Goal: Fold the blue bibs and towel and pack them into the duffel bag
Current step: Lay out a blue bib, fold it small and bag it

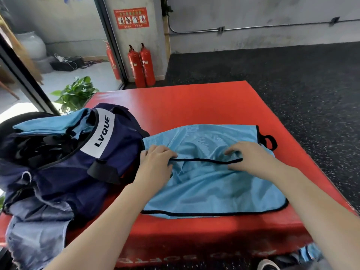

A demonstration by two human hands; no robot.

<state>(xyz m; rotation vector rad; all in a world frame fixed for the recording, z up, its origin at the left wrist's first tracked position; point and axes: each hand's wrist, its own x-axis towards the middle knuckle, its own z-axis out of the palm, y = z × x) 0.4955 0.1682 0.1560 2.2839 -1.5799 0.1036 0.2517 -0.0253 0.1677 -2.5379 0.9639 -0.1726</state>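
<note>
Both forearms reached over the red mat (194, 102); the left hand (155, 162) and right hand (251, 158) pinched the blue bib (204, 188) at its black-trimmed edge, fingers curled. Beside it lay the open navy duffel bag (78, 152).

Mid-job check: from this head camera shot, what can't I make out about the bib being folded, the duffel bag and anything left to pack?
- Light blue mesh bib: the left hand and right hand cover its black-trimmed edge; the grip there is hidden.
- Navy duffel bag: its interior is dark, contents beyond the blue fabric at the opening unreadable; its left side is cut off.
- Blue item at the bottom edge: blurred and cut off.
</note>
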